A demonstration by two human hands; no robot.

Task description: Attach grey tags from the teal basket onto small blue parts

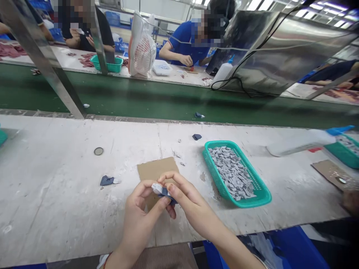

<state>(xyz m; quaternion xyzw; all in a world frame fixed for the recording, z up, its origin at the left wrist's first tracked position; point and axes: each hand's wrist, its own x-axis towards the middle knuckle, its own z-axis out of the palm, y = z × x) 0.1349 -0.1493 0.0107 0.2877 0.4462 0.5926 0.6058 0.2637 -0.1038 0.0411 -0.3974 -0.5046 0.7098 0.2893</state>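
Observation:
Between my two hands, over a piece of brown cardboard (151,170), is a small dark-blue piece with a whitish end (161,190). My left hand (140,213) pinches it from the left with thumb and fingers. From the right, the thumb and fingers of my right hand (187,198) press on it too; its lower part is partly hidden by the fingers. A similar dark-blue piece with a pale tip (107,181) lies left of the cardboard. Another dark-blue piece (196,136) rests farther back on the table.
A green basket (210,175) full of small grey-white pieces stands to the right. Beyond it lies a white bottle with a blue nozzle (303,142). A bottle cap (98,151) is at the left. Past a green belt (140,95), people sit working; another person's hand (350,201) is at far right.

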